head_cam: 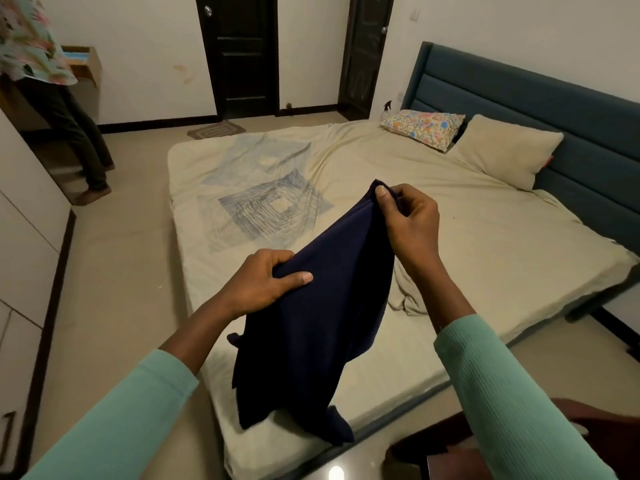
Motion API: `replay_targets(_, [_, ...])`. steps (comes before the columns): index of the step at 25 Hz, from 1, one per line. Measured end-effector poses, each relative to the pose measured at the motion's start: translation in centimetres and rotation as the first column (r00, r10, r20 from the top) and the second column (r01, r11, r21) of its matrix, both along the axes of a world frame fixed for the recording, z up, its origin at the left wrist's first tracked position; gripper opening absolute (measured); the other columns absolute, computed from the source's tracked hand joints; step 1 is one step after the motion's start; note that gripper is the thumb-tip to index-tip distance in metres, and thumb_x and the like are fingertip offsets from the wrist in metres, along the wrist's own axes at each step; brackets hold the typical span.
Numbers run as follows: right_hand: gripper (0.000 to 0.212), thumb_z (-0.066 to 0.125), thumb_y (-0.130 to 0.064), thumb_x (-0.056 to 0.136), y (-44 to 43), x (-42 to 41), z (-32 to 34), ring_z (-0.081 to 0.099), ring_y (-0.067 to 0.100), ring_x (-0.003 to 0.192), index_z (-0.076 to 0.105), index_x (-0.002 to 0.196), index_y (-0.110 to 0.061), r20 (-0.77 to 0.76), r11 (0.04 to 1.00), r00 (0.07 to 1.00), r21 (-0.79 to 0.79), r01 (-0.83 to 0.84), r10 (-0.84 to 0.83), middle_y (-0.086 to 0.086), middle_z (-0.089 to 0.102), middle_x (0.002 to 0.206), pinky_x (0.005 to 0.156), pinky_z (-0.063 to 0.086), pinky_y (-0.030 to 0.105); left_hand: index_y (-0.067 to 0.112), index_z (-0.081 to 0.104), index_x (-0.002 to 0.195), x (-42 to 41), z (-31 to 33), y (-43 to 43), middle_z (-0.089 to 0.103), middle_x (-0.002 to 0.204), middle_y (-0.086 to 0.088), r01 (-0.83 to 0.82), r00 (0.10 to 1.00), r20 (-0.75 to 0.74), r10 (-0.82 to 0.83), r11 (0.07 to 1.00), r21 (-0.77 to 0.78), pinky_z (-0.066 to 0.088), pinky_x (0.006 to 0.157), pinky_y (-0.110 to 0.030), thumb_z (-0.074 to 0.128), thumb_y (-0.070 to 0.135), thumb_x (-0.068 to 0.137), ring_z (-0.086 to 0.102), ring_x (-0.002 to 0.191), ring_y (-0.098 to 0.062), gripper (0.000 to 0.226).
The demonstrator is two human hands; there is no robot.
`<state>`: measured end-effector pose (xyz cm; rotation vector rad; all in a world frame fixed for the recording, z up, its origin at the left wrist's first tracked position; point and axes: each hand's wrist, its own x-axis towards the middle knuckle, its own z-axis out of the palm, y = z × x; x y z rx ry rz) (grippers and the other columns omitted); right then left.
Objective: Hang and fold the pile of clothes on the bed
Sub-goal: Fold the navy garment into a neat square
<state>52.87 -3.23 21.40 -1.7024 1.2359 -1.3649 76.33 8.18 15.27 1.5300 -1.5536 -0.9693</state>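
Observation:
A dark navy garment (311, 334) hangs doubled over above the near part of the bed (485, 244). My left hand (263, 282) grips its lower left edge, thumb on top. My right hand (405, 220) pinches the upper corner between thumb and fingers, higher and farther out. The garment's lower end drapes down to the sheet near the bed's front edge. Both my sleeves are mint green.
A bunched fold of beige sheet (405, 292) lies by my right forearm. Two pillows (422, 128) rest against the teal headboard (554, 109). Another person (52, 98) stands at the far left by a cabinet (24, 237). Dark doors (242, 53) are behind. A dark wooden piece of furniture (450, 445) sits at lower right.

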Motion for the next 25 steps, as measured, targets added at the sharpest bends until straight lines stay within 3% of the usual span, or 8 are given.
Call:
replay_targets(4, [0.015, 0.072, -0.048, 0.093, 0.4, -1.6, -1.3, 0.060, 0.002, 0.088, 0.067, 0.088, -0.036, 0.047, 0.912, 0.910, 0.011, 0.411, -0.411, -0.012, 0.062, 0.099, 0.078, 0.044, 0.019, 0.020, 0.075, 0.087, 2.8, -7.6, 2.0, 0.074, 0.079, -0.002, -0.013, 0.990, 0.138, -0.011, 0.986, 0.169, 0.056, 0.075, -0.044, 0.077, 0.059, 0.080, 0.069, 0.073, -0.011, 0.039])
replay_targets(9, [0.018, 0.067, -0.055, 0.094, 0.6, -4.8, -4.4, 0.058, 0.005, 0.095, 0.063, 0.089, -0.039, -0.054, 0.784, 0.803, 0.188, 0.592, -0.594, -0.015, 0.066, 0.107, 0.085, 0.044, 0.027, 0.014, 0.068, 0.072, 4.8, -13.3, 7.8, 0.065, 0.064, -0.004, -0.244, 0.960, 0.186, 0.209, 0.951, 0.192, 0.047, 0.061, -0.035, 0.081, 0.056, 0.082, 0.059, 0.057, -0.011, 0.045])
replay_targets(11, [0.021, 0.066, -0.048, 0.098, 0.3, -6.0, -5.6, 0.063, 0.013, 0.077, 0.067, 0.086, -0.030, 0.012, 0.763, 0.799, 0.307, 0.569, -0.601, -0.011, 0.069, 0.091, 0.074, 0.049, 0.032, 0.016, 0.071, 0.073, 5.0, -12.1, 8.9, 0.067, 0.064, -0.002, -0.314, 0.936, 0.211, 0.283, 0.940, 0.131, 0.053, 0.063, -0.040, 0.083, 0.043, 0.087, 0.064, 0.059, -0.016, 0.033])
replay_targets(13, [0.026, 0.064, -0.038, 0.103, 0.1, -7.2, -6.7, 0.064, 0.016, 0.052, 0.063, 0.083, -0.021, 0.275, 0.766, 0.758, 0.483, 0.423, -0.592, -0.004, 0.066, 0.082, 0.056, 0.050, 0.032, 0.020, 0.076, 0.080, 4.8, -9.0, 9.4, 0.072, 0.069, 0.002, -0.346, 0.922, 0.205, 0.327, 0.937, 0.059, 0.058, 0.070, -0.045, 0.084, 0.034, 0.088, 0.070, 0.069, -0.023, 0.018])
replay_targets(16, [0.019, 0.058, -0.029, 0.107, 0.3, -9.8, -6.8, 0.068, 0.015, 0.050, 0.059, 0.096, -0.014, 0.555, 0.795, 0.614, 0.567, 0.213, -0.561, 0.006, 0.063, 0.086, 0.046, 0.049, 0.023, 0.019, 0.079, 0.088, 2.0, -2.1, 10.1, 0.077, 0.081, 0.006, -0.325, 0.927, 0.167, 0.337, 0.941, -0.092, 0.058, 0.079, -0.041, 0.085, 0.021, 0.087, 0.072, 0.077, -0.014, 0.006])
replay_targets(20, [0.011, 0.057, -0.021, 0.107, 0.3, -15.0, -5.6, 0.066, 0.014, 0.048, 0.062, 0.097, -0.017, 0.731, 0.845, 0.445, 0.517, 0.135, -0.518, 0.007, 0.062, 0.086, 0.045, 0.049, 0.021, 0.015, 0.078, 0.095, -6.0, 5.4, 13.3, 0.077, 0.090, 0.005, -0.269, 0.946, 0.062, 0.318, 0.878, -0.396, 0.057, 0.080, -0.025, 0.084, 0.015, 0.087, 0.072, 0.084, -0.011, 0.010])
replay_targets(23, [0.008, 0.056, -0.015, 0.106, -0.1, -19.1, -5.9, 0.066, 0.014, 0.047, 0.064, 0.105, -0.013, 0.737, 0.825, 0.395, 0.555, 0.109, -0.548, 0.007, 0.063, 0.089, 0.047, 0.050, 0.021, 0.023, 0.080, 0.096, -10.3, 6.4, 13.7, 0.078, 0.093, 0.010, -0.126, 0.944, 0.280, 0.172, 0.977, -0.174, 0.057, 0.083, -0.033, 0.067, 0.058, 0.088, 0.073, 0.086, -0.009, 0.037])
replay_targets(25, [0.010, 0.056, -0.012, 0.105, -0.4, -21.5, -6.6, 0.064, 0.014, 0.045, 0.065, 0.107, -0.011, 0.727, 0.808, 0.374, 0.575, 0.128, -0.576, 0.008, 0.063, 0.087, 0.046, 0.049, 0.021, 0.026, 0.080, 0.094, -12.2, 6.1, 13.9, 0.078, 0.090, 0.007, -0.071, 0.956, 0.285, 0.067, 0.998, 0.002, 0.059, 0.084, -0.048, 0.062, 0.062, 0.093, 0.074, 0.085, -0.014, 0.040])
